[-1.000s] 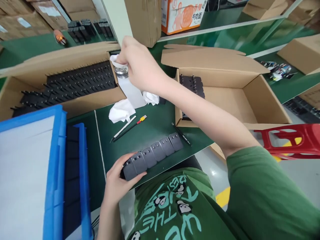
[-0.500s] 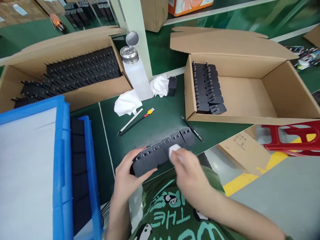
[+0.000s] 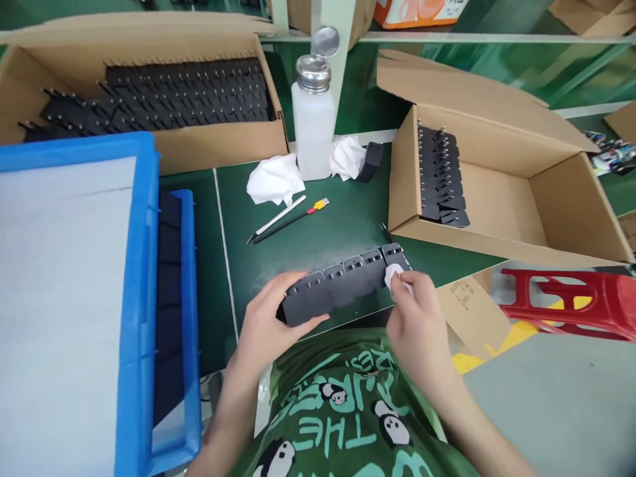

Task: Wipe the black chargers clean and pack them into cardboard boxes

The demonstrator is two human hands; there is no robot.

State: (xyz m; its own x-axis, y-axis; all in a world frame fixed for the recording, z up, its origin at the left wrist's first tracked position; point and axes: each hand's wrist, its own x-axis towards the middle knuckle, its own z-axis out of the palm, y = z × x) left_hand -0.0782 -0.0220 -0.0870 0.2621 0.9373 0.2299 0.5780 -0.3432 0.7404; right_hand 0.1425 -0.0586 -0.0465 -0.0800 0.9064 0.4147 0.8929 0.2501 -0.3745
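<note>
A row of several black plug adapters [image 3: 342, 281], set side by side with their prongs up, is held just above the table's front edge. My left hand [image 3: 275, 318] is closed around the row's left end, thumb in front and fingers behind. Pinched in my right hand [image 3: 415, 308] is a small white wad of cloth or tissue [image 3: 393, 273], which touches the adapter at the right end. Dark tweezers [image 3: 386, 232] lie behind that end, partly hidden by it.
An open carton [image 3: 497, 192] on the right holds adapters along its left side. Another carton [image 3: 218, 142] at the back left has many more. A pump bottle [image 3: 314, 132], white tissues [image 3: 275, 179], a pen [image 3: 281, 215] and a USB cable [image 3: 293, 218] lie between. Blue crates [image 3: 142, 265] stand left.
My right hand has slid the white wad rightward from the middle of the row to its right end. My left hand keeps its grip. The camera view has turned and shifted.
</note>
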